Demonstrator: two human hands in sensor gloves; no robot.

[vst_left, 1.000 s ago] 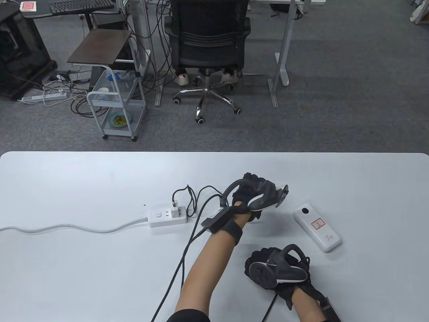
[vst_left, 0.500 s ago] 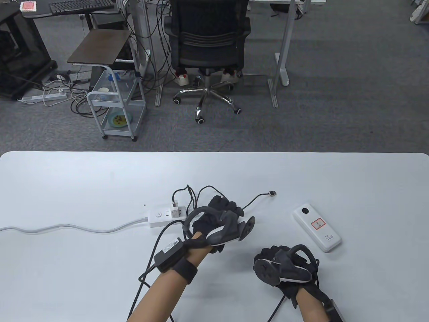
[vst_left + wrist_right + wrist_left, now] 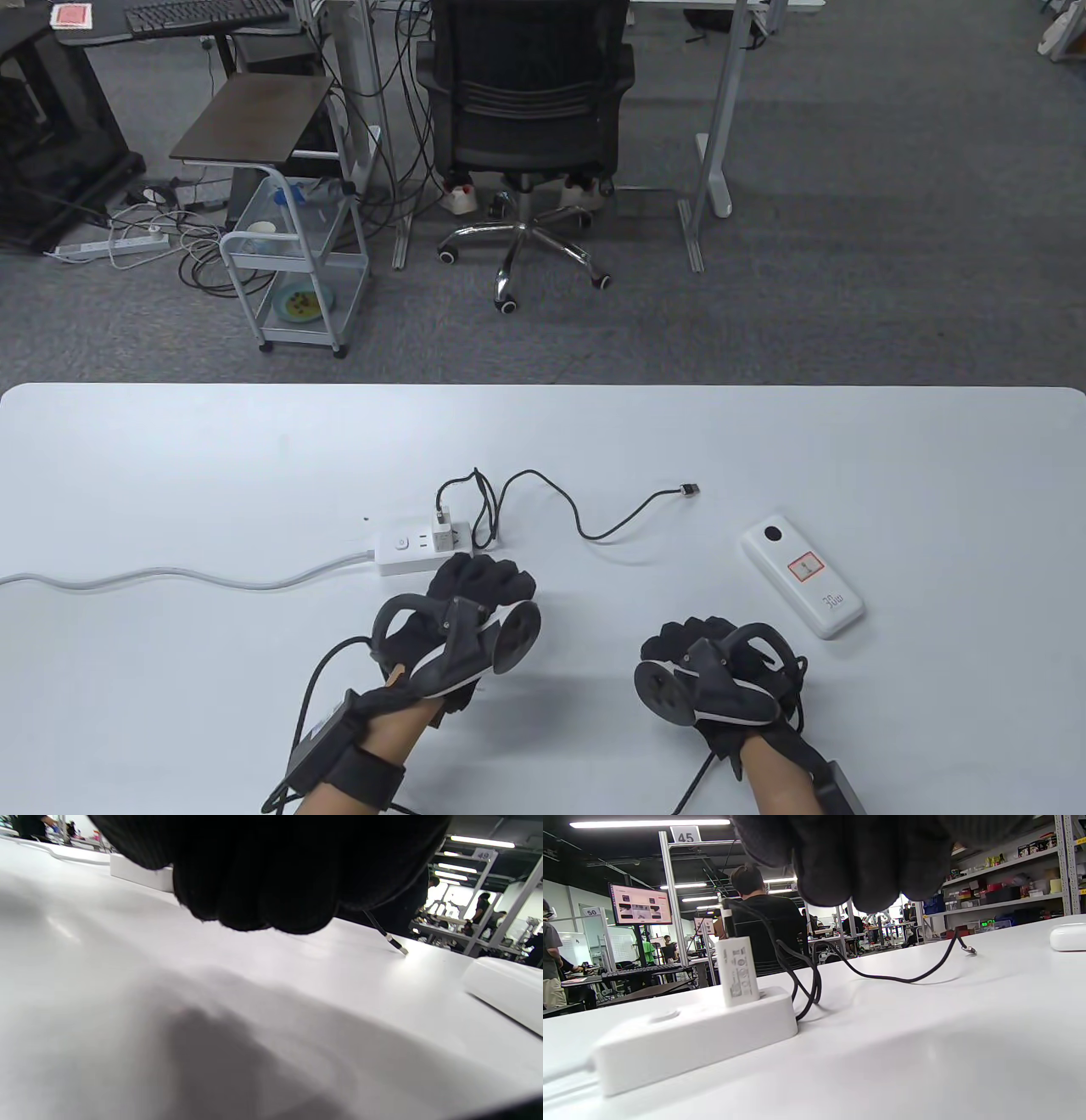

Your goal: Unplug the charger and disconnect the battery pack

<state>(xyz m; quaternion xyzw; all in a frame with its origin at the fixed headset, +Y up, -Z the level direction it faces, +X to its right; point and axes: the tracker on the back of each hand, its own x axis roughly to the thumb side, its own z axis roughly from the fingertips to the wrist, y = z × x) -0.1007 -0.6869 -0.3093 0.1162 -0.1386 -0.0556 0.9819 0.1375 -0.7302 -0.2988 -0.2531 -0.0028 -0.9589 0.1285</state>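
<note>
A white charger (image 3: 442,536) stands plugged into the white power strip (image 3: 414,552). Its black cable (image 3: 585,531) loops right, and the free plug end (image 3: 689,489) lies on the table apart from the white battery pack (image 3: 803,576). My left hand (image 3: 484,584) rests just in front of the strip's right end, fingers loosely curled and holding nothing. My right hand (image 3: 689,638) rests left of the battery pack, also empty. In the left wrist view the charger (image 3: 737,971) rises from the strip (image 3: 695,1035) below my fingers (image 3: 861,861). The right wrist view shows the plug end (image 3: 398,947) and the pack (image 3: 505,993).
The strip's white cord (image 3: 170,579) runs off the table's left edge. Black glove cables (image 3: 314,688) trail from my wrists toward the near edge. Beyond the table's far edge (image 3: 543,387) stand an office chair (image 3: 526,127) and a wire cart (image 3: 293,280).
My left hand has drawn back from the cable's plug end to just in front of the power strip, leaving the plug lying free. My right hand has barely shifted.
</note>
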